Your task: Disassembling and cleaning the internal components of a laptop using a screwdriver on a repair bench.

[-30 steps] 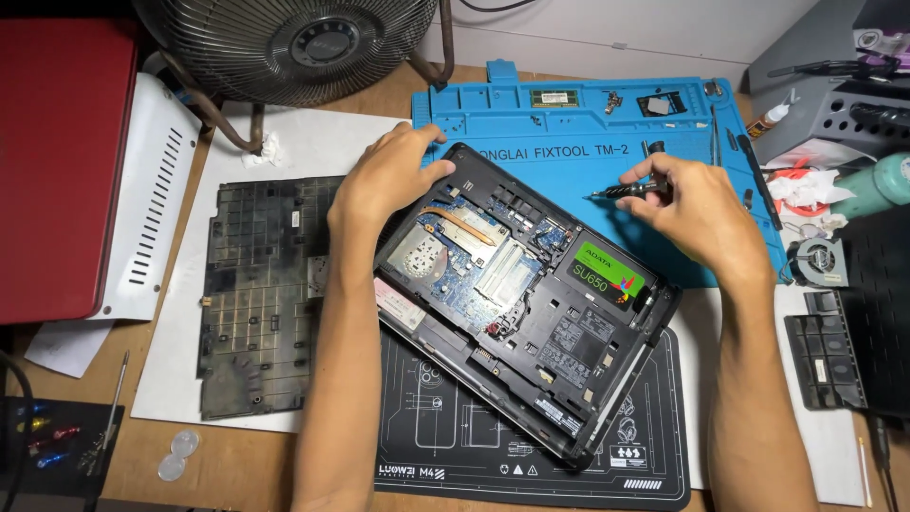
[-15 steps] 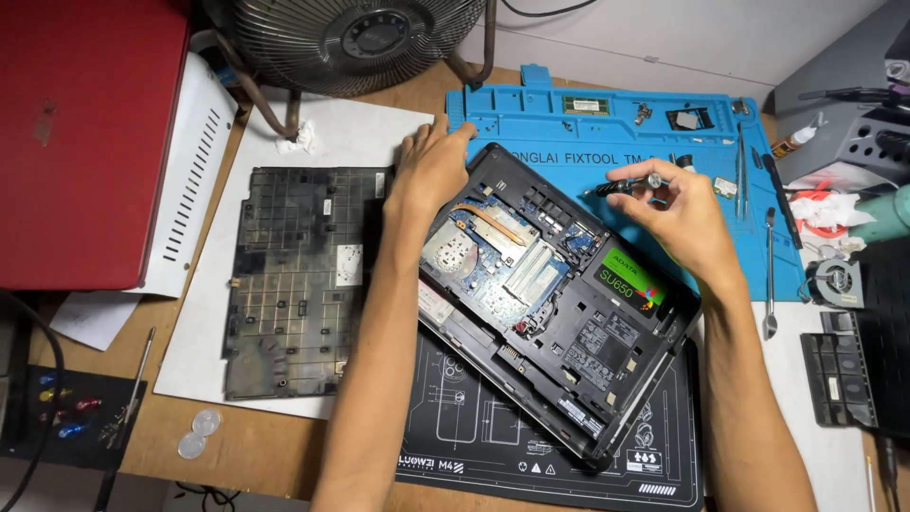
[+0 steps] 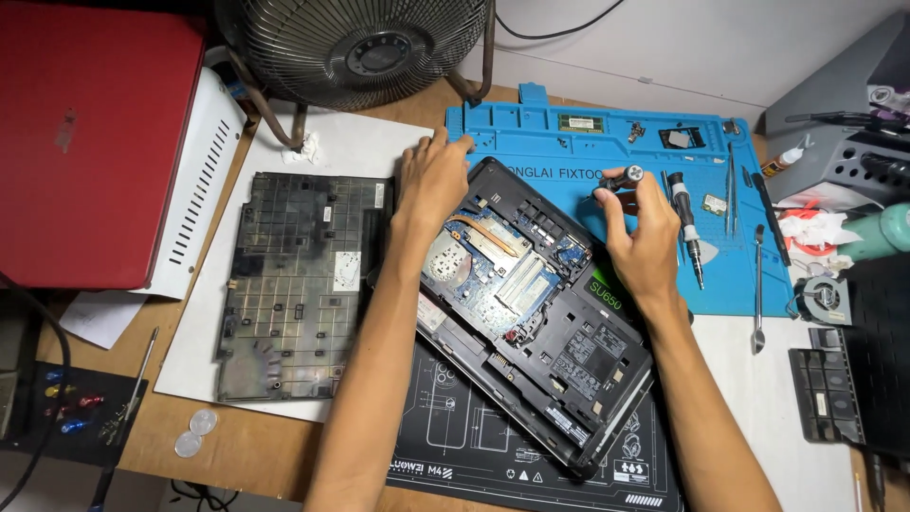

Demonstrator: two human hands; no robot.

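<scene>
Resting palm-down, your left hand (image 3: 431, 180) spreads flat on the opened laptop's (image 3: 531, 313) corner at ten o'clock, gripping nothing, forearm running down to six o'clock. That laptop lies tilted across the black mat (image 3: 474, 446). At its one o'clock, your right hand (image 3: 645, 242) curls closed around a small screwdriver (image 3: 621, 177) over the blue mat (image 3: 569, 152).

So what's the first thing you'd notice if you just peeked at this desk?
The opened laptop in the middle, tilted on a black mat, its blue circuit board showing. The left hand presses on its top corner, while the right hand holds a small screwdriver over the blue work mat. To the left lies the removed black bottom cover, with a big fan behind.
</scene>
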